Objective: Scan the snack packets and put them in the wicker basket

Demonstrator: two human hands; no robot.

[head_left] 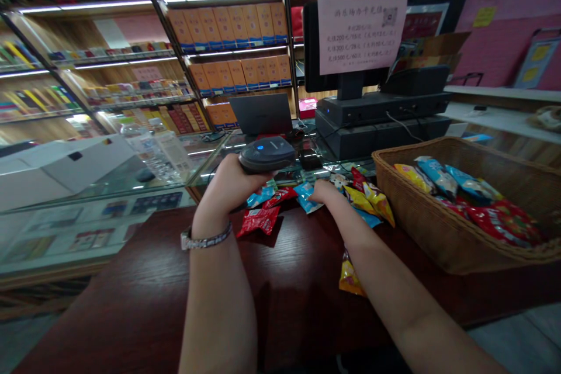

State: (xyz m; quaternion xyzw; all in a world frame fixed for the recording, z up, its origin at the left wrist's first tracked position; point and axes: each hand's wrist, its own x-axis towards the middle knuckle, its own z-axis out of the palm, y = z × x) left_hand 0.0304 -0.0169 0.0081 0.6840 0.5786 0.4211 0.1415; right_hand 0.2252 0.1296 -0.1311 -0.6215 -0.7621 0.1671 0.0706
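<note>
My left hand [228, 184] is closed round a dark handheld barcode scanner [266, 155] with a blue light on top, held over the dark wooden counter [131, 298]. A metal watch sits on that wrist. My right hand [326, 193] reaches into a heap of small snack packets [363, 198] and its fingers rest on a blue packet [305, 197]. A red packet [259, 221] lies under the scanner. One yellow packet [350, 274] lies beneath my right forearm.
A wicker basket [421, 216] with several snack packets stands at the right. Behind the heap are a till with a monitor [350, 52] and a paper notice, a laptop [262, 112], a glass display case [87, 210] and lit shelves of boxed goods.
</note>
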